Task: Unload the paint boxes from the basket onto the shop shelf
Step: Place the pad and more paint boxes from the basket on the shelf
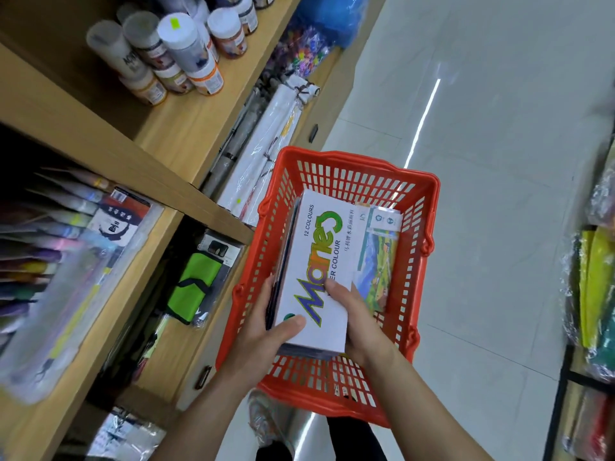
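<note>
A red plastic basket (416,227) stands on the floor in front of the wooden shop shelf (100,151). Both hands hold a stack of paint boxes over the basket; the top one is a white water colour box (319,261) with green and purple lettering. My left hand (266,327) grips the stack's near left corner, thumb on top. My right hand (356,317) grips the near right edge, thumb on the lid. Another paint box with a landscape picture (379,257) lies in the basket to the right.
Paint jars (179,51) crowd the upper shelf. The lower compartment holds paint tubes in packs (66,234) and a green roll case (193,284). Wrapped paper rolls (266,141) lean by the shelf. Bagged goods (595,294) hang on the right. Tiled floor stretches ahead.
</note>
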Demonstrator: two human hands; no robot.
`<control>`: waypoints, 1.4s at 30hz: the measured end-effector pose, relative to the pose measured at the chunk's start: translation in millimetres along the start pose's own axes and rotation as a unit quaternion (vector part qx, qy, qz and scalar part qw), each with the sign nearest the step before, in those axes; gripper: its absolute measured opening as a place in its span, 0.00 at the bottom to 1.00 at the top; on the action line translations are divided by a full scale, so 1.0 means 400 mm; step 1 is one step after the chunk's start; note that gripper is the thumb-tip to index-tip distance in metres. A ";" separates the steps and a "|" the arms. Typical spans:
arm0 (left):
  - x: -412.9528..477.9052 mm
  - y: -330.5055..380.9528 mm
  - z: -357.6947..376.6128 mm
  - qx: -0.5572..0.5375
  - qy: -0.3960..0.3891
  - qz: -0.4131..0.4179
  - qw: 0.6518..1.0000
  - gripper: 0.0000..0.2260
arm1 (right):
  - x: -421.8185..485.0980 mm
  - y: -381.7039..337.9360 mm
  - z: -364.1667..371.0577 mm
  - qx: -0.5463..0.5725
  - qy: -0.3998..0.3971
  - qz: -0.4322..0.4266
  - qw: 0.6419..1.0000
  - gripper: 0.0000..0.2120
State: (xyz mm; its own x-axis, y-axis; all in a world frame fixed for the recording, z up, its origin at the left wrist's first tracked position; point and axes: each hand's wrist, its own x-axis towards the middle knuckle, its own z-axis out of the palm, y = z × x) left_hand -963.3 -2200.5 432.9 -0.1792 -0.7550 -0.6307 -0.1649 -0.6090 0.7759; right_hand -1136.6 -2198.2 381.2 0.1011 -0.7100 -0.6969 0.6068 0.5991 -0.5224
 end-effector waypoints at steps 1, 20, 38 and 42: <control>-0.002 0.002 0.005 0.001 -0.006 0.006 1.000 0.34 | -0.009 -0.004 -0.004 -0.001 0.004 -0.011 1.000 0.29; 0.366 -0.089 0.174 0.259 0.014 -0.052 0.964 0.46 | -0.224 -0.271 -0.289 -0.090 0.156 -0.209 0.961 0.27; 0.450 -0.208 0.310 0.356 0.068 -0.036 0.931 0.50 | -0.197 -0.227 -0.334 -0.058 0.172 -0.220 0.958 0.28; 0.450 -0.213 0.305 0.325 0.068 -0.045 0.942 0.51 | -0.195 -0.224 -0.333 -0.058 0.168 -0.219 0.959 0.27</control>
State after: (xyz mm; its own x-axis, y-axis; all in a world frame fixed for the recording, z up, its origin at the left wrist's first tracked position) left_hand -1099.9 -2254.9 251.4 -0.0173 -0.7591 -0.6507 -0.7408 -0.4274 0.5183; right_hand -1303.9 -2147.4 416.9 -0.4151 -0.7559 -0.5063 0.4389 0.3211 -0.8392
